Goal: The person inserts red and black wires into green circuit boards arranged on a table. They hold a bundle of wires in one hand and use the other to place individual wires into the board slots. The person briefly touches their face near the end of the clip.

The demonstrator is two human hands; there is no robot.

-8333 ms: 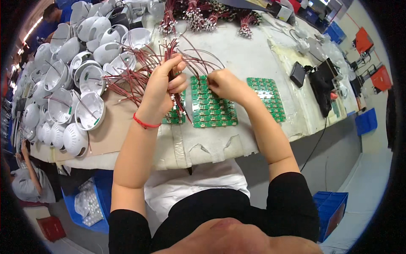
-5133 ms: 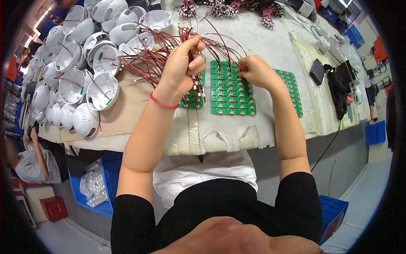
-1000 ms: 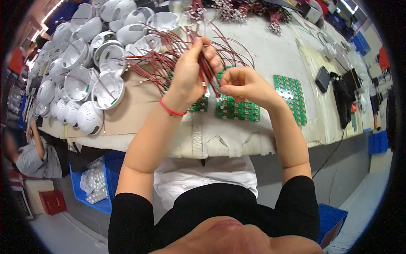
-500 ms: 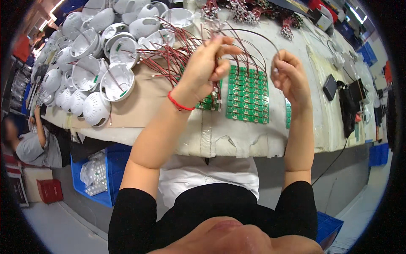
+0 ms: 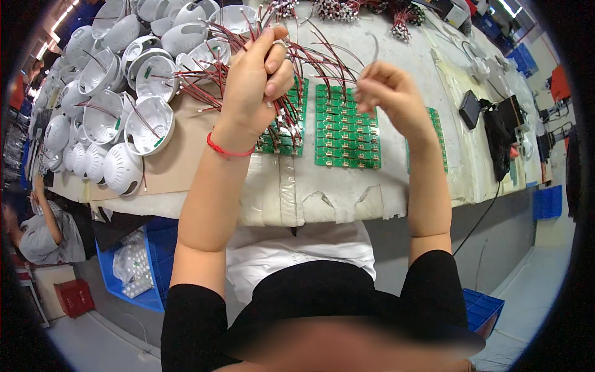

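My left hand (image 5: 257,84), with a red cord at its wrist, is closed among a heap of red-and-black wires (image 5: 207,80). What its curled fingers hold is hidden. Beneath it lies a green circuit-board panel (image 5: 299,141), partly covered by wires. My right hand (image 5: 393,93) is pinched over the upper right of a second green panel (image 5: 347,142); a thin, blurred grey wire (image 5: 374,44) rises from its fingertips. Several red-and-black wires stand up from this panel's far rows. A third green panel (image 5: 438,139) is partly hidden by my right forearm.
White plastic shells (image 5: 124,168) are piled at the left, some with wires inside. Wire bundles (image 5: 400,26) lie at the far side. A black box (image 5: 470,108) sits at the right. Below the table edge stands a blue bin (image 5: 158,260). Another person (image 5: 46,229) is at far left.
My left hand has moved left and its fingers have curled in. My right hand has shifted left over the middle panel. The long dark wire between the hands no longer shows; the view has shifted.
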